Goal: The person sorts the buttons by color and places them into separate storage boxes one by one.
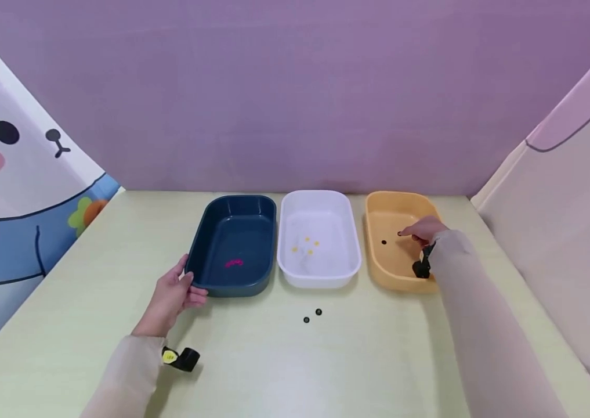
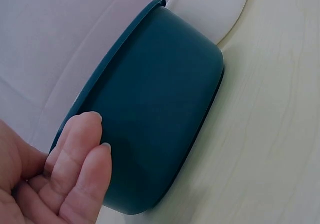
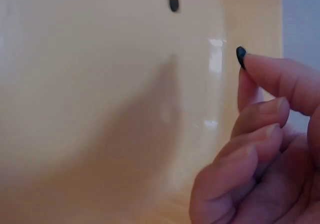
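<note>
Over orange tray (image 1: pixel 378 273): right hand (image 1: pixel 425 231) pinches black button (image 3: pixel 241 56); left hand (image 1: pixel 172 296), fingers straight, touches blue tray (image 1: pixel 206 232).

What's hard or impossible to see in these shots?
- Pink item in the blue tray: head view, too small to identify.
- Yellow bits in the white tray: head view, too small.
- Right hand: right wrist view, blurred; thumb hidden behind fingers.

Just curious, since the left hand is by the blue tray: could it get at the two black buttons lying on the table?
Probably yes. The left hand rests against the blue tray, and only bare table lies between it and the two black buttons.
</note>
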